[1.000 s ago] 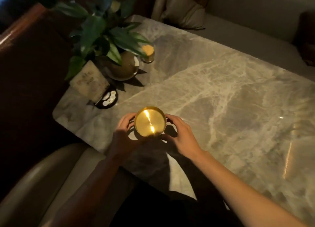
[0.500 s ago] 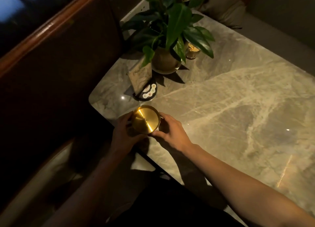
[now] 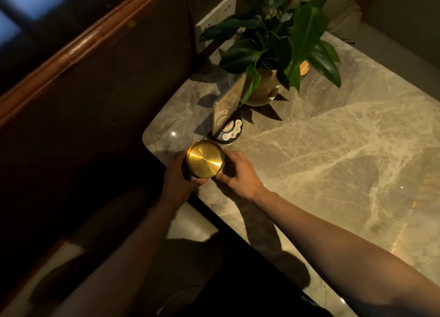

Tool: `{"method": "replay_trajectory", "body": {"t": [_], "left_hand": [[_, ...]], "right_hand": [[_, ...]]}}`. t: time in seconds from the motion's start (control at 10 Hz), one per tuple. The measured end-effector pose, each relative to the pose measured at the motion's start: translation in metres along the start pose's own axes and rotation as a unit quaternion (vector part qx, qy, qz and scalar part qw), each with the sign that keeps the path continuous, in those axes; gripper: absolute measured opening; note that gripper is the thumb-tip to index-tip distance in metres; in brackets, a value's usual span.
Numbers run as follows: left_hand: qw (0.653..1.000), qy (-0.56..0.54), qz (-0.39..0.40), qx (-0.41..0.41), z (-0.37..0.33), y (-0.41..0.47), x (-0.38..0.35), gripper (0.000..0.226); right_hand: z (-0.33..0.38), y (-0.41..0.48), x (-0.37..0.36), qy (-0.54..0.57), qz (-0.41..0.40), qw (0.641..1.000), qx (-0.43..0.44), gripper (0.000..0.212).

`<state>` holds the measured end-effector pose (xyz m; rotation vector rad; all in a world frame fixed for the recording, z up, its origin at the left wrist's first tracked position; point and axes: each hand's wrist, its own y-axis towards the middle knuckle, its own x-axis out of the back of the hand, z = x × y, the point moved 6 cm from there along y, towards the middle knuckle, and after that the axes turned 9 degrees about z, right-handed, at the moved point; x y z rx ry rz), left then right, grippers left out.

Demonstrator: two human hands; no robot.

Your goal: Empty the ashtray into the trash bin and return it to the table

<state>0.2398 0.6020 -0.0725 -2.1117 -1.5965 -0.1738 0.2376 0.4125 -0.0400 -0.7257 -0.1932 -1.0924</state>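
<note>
Cupping the ashtray (image 3: pixel 205 159) between left hand (image 3: pixel 178 177) and right hand (image 3: pixel 238 173), both pinching its sides; smooth metal, probably light, rigid, slippery.

The ashtray (image 3: pixel 205 159) shows only its gold top; its side walls are covered by the left hand (image 3: pixel 180 177) and right hand (image 3: pixel 238 173), so whether it touches the surface (image 3: pixel 333 150) cannot be told. The potted plant (image 3: pixel 281 40) is cut off by the top edge. Print on the standing card (image 3: pixel 227 107) is too dim to read. The window (image 3: pixel 35 4) is blurred.
</note>
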Motion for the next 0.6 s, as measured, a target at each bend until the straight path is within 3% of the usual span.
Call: {"method": "replay_trajectory", "body": {"t": [0.5, 0.6], "left_hand": [[0.996, -0.052, -0.057, 0.035, 0.005, -0.011, -0.006, 0.096], [0.992, -0.062, -0.101, 0.042, 0.005, -0.022, -0.009, 0.086]], "right_hand": [[-0.002, 0.014, -0.007, 0.067, 0.013, 0.997, -0.024, 0.068], [-0.008, 0.011, -0.008, 0.103, 0.02, 0.994, -0.028, 0.071]]}}
